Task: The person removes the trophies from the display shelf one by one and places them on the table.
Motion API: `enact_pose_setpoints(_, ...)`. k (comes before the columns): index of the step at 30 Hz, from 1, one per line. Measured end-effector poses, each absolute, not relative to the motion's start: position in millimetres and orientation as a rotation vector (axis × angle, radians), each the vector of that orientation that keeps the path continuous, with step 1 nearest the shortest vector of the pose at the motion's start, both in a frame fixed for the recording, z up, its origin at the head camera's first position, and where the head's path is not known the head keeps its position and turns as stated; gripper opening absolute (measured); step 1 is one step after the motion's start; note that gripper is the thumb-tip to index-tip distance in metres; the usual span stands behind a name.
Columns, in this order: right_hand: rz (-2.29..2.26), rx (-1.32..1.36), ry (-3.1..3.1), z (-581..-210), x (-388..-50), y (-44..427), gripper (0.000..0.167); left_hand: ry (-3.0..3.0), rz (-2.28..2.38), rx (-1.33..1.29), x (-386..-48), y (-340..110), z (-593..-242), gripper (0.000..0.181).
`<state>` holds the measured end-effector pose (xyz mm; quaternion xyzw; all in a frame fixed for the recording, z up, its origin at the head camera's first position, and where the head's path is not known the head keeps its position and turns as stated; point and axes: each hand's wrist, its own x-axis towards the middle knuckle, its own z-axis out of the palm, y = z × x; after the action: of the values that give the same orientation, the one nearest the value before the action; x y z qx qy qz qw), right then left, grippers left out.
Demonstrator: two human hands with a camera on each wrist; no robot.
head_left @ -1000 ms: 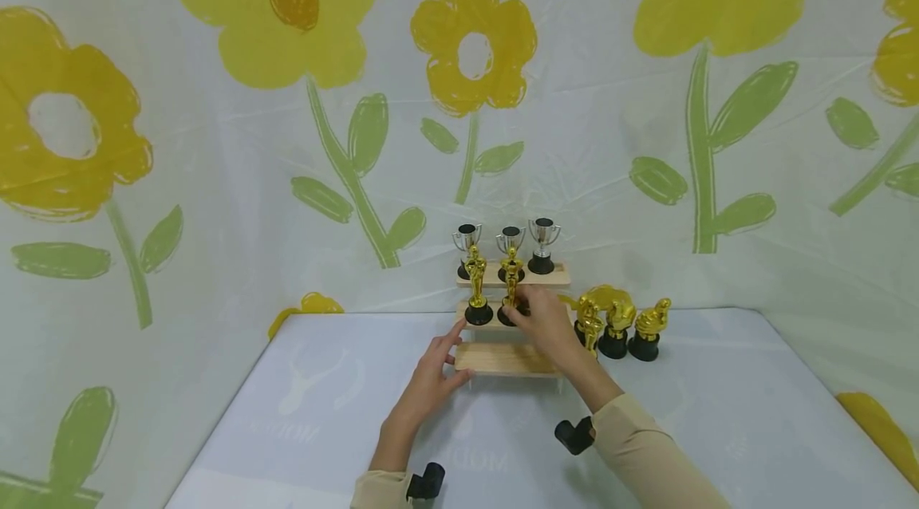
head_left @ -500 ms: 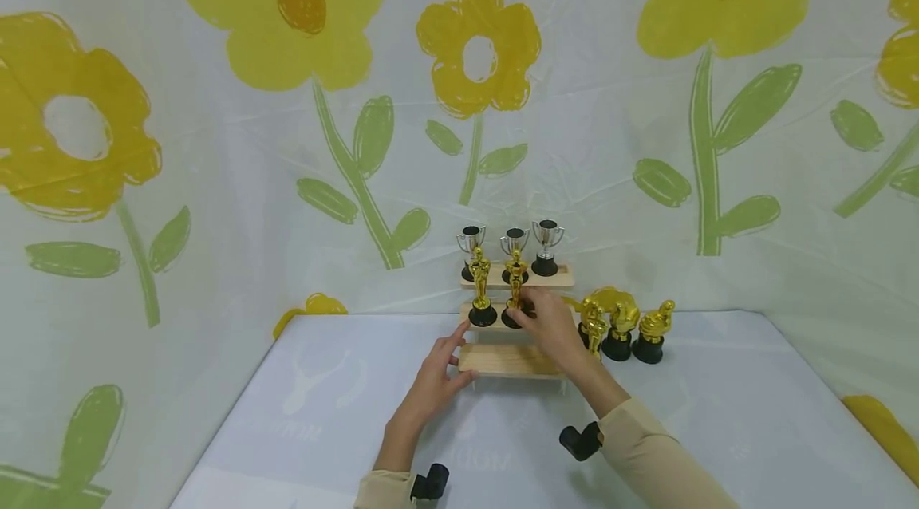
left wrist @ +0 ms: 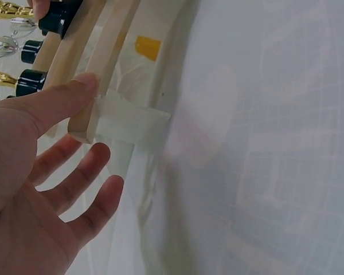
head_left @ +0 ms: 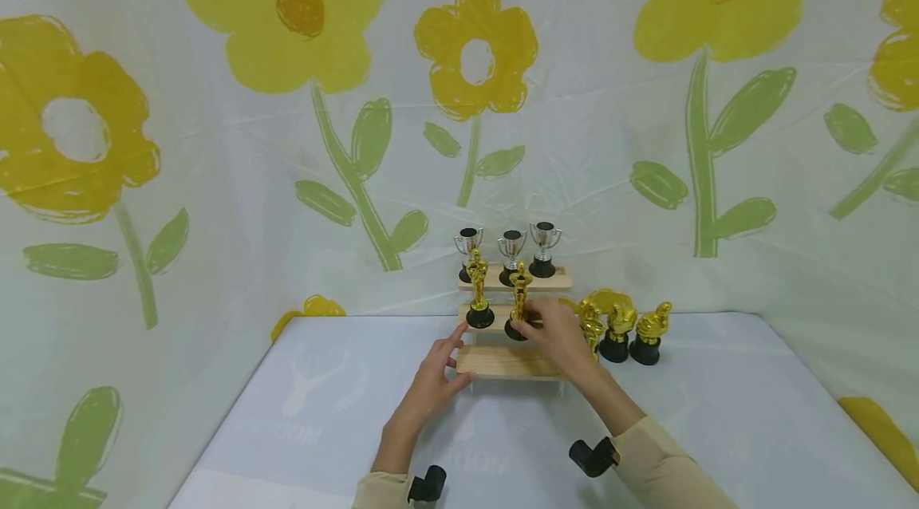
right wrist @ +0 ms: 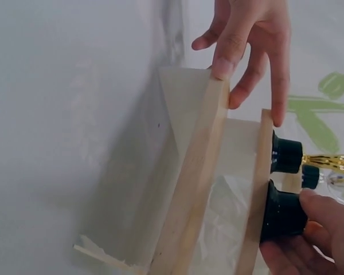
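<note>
A three-tier wooden display stand [head_left: 508, 361] stands on the table. My left hand [head_left: 433, 372] holds its left end: the thumb [left wrist: 74, 94] lies on the lowest board's edge, another finger is behind that board, and the index finger touches the middle board. My right hand [head_left: 556, 333] grips the black base [right wrist: 284, 215] of a gold figurine trophy [head_left: 520, 293] over the middle board, its base against or very near the wood. A matching gold figurine trophy [head_left: 478, 290] stands left of it. Silver cup trophies [head_left: 544, 242] stand on the top board.
Several gold trophies [head_left: 644, 333] with black bases stand on the white-covered table [head_left: 323, 405] right of the stand, partly hidden by the right forearm. A flower-printed cloth [head_left: 237, 174] hangs behind and at the sides.
My right hand has moved the gold figurine trophy slightly right and toward me along the middle board. The left hand stays on the stand's end.
</note>
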<state>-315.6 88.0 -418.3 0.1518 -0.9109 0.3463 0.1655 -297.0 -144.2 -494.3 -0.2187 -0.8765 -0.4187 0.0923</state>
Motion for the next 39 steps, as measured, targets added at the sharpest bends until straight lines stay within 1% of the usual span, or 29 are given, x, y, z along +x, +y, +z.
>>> enact_pose_setpoints(5,0.965,0.441,-2.574,-421.0,-306.6,93.3,0.019,-2.613,-1.249,-0.636,-296.9,-145.0,-495.3,0.082)
enact_pose_setpoints(12,1.011,0.475,-2.567,-424.1,-290.5,102.1,0.013,-2.641,-1.233,-0.618,-297.3,-144.2,-495.4,0.083)
enact_pose_setpoints(17,1.007,0.460,-2.545,-428.4,-277.1,110.2,0.018,-2.623,-1.248,-0.617,-297.4,-143.8,-494.8,0.083)
enact_pose_setpoints(24,0.975,0.445,-2.529,-435.9,-263.1,125.2,0.019,-2.624,-1.239,-0.624,-296.8,-144.1,-495.2,0.083)
enact_pose_setpoints(30,0.899,0.402,-2.550,-442.8,-255.3,139.6,0.023,-2.622,-1.251,-0.619,-296.7,-143.9,-494.2,0.082)
enact_pose_setpoints(36,0.900,0.392,-2.560,-448.9,-250.7,156.2,0.019,-2.625,-1.248,-0.623,-296.9,-143.6,-493.6,0.083)
enact_pose_setpoints(39,0.966,0.361,-2.589,-451.3,-247.7,165.6,0.020,-2.623,-1.250,-0.625,-297.0,-143.6,-494.2,0.083)
